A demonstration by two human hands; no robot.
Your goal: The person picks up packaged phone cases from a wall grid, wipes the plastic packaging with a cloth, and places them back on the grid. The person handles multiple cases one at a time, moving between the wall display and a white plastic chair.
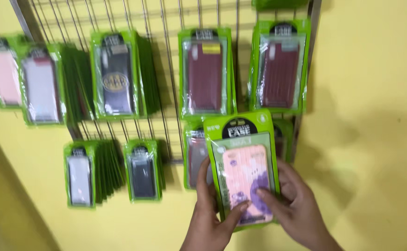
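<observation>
Wall: yellow wall (371, 139) behind everything, running off every edge.
Rack: wire rack (166, 69) hung on it, its top cut off by the frame; the pictures are blurred, so the wires smear.
Hanging packs: green packs of phone cases in rows, a pink one (4, 72) at far left, a dark one (117, 76) further in, two dark red ones (206, 72) at upper right (stacks behind them show only as green edges).
Hidden pack: one pack (195, 155) sits half covered behind the one I hold.
Held pack: green pack (243, 167) with a pink case inside, upright, in front of the rack's lower right.
Left hand: my left hand (210, 218) grips its left edge, thumb pressed on the front.
Right hand: my right hand (296, 209) grips the right edge, thumb on the front, fingers behind.
</observation>
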